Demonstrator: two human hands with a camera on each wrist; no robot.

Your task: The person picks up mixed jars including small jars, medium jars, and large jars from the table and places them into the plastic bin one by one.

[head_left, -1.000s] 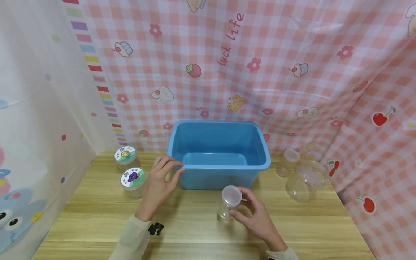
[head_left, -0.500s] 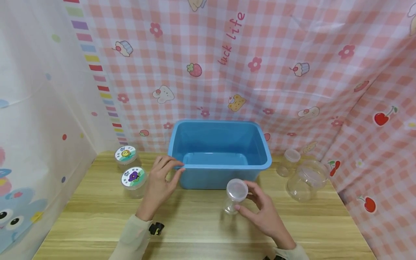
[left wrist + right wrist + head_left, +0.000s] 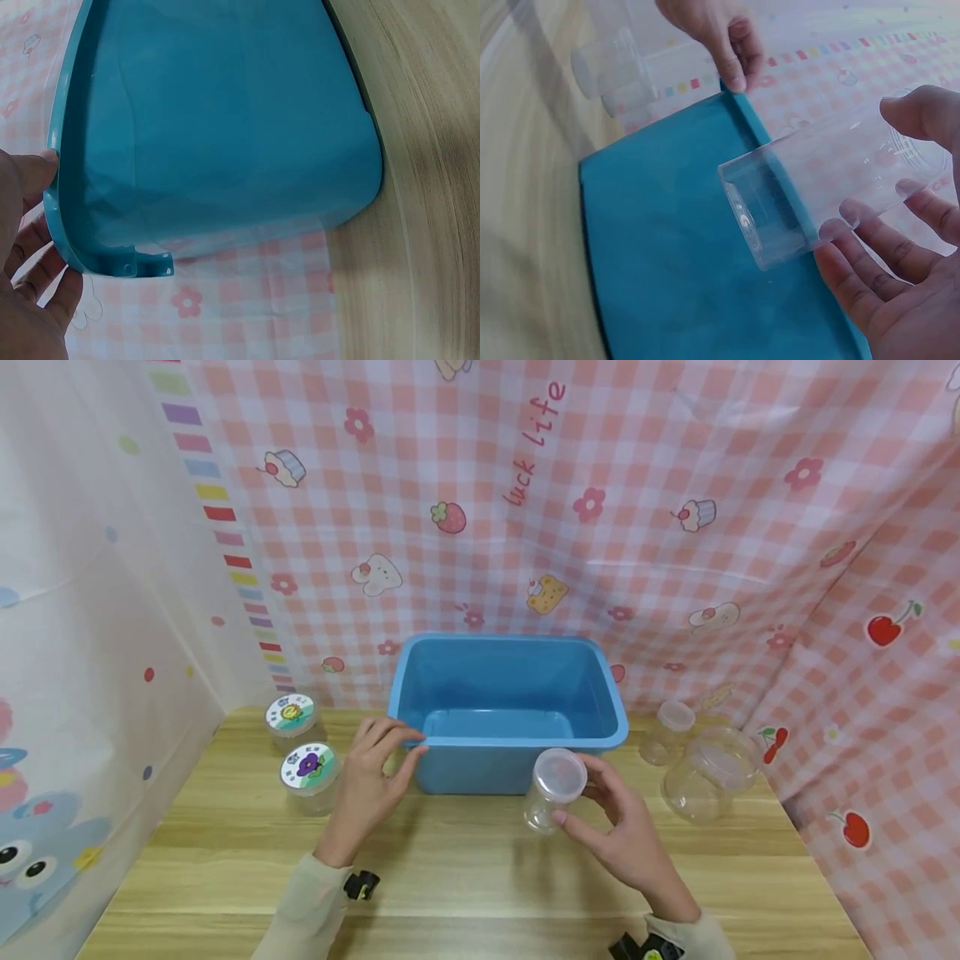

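Note:
In the head view my right hand (image 3: pixel 622 827) grips a small clear plastic jar (image 3: pixel 557 785) with a frosted lid, upright with a slight tilt. The jar is raised over the table, in front of the blue plastic bin (image 3: pixel 480 770), and overlaps the bin's front wall. The right wrist view shows the thumb and fingers around the lid end of the jar (image 3: pixel 810 187). My left hand (image 3: pixel 371 785) pinches the bin's front left corner rim. From the left wrist view, thumb and fingers of that hand (image 3: pixel 30 277) lie on either side of the rim.
Two clear jars with printed lids, one with a yellow flower (image 3: pixel 291 714) and one with a purple flower (image 3: pixel 309 767), stand at the left. Another small lidded jar (image 3: pixel 671 727) and a wider clear jar (image 3: pixel 697 781) stand at the right. A pink checked cloth (image 3: pixel 480 568) hangs behind the bin.
My right hand has lifted the jar off the table and carried it right and towards the bin. The left hand has kept its hold on the rim.

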